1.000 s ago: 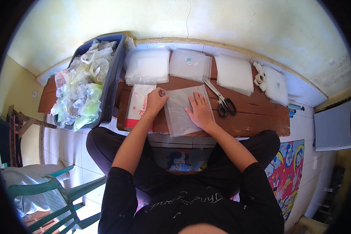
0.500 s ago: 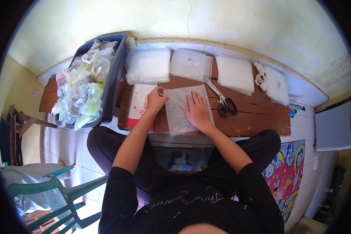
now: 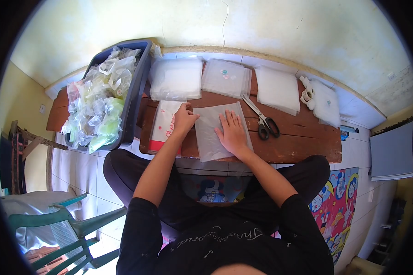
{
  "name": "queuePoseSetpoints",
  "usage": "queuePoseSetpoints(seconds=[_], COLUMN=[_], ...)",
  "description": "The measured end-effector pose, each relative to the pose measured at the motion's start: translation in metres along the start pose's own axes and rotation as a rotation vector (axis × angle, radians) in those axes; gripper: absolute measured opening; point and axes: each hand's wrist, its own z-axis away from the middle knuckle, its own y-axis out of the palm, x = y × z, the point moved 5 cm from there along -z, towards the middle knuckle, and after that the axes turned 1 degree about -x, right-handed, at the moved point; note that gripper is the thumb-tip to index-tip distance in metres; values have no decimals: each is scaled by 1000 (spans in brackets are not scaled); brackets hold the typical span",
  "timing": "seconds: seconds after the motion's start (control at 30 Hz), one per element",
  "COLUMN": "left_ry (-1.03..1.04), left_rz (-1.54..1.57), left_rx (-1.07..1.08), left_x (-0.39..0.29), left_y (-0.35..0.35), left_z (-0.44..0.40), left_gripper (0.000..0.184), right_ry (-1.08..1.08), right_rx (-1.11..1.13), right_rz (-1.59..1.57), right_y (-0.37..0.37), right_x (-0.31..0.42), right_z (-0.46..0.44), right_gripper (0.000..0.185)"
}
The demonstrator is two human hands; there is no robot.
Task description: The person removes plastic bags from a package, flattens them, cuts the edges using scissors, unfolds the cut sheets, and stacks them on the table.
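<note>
A translucent plastic bag [image 3: 209, 133] lies flat on the brown wooden table [image 3: 303, 142]. My right hand [image 3: 232, 132] rests on its right half with the fingers spread. At the bag's upper left edge is my left hand [image 3: 186, 118], its fingers curled and pinched; whether the bag's edge is between them is too small to tell. Under and beside my left wrist lies a white and red printed bag [image 3: 163, 121]. Black-handled scissors [image 3: 267, 127] lie with blades apart to the right of my right hand.
Stacks of clear bags [image 3: 176, 80], [image 3: 227, 78] and white bags [image 3: 278, 89] line the table's back, with a rolled white strip [image 3: 307, 94] near another stack [image 3: 325, 103]. A dark tub [image 3: 140, 87] of crumpled bags stands left. A green chair [image 3: 73, 224] is lower left.
The translucent bag's left edge has shifted slightly right and lies straighter beside my left hand. My right hand has stayed flat on it, and the view has shifted slightly.
</note>
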Motion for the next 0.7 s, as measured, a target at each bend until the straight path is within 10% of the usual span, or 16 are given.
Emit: queuePoseSetpoints(seconds=[0.7], left_ry=[-11], left_rz=[-45], left_rx=[-13], left_x=[4], left_y=[-1], left_z=[2], left_gripper=[59], right_ry=[5], right_rx=[-5], right_rz=[-13], right_y=[0], right_x=[2], right_z=[1], right_gripper=[57])
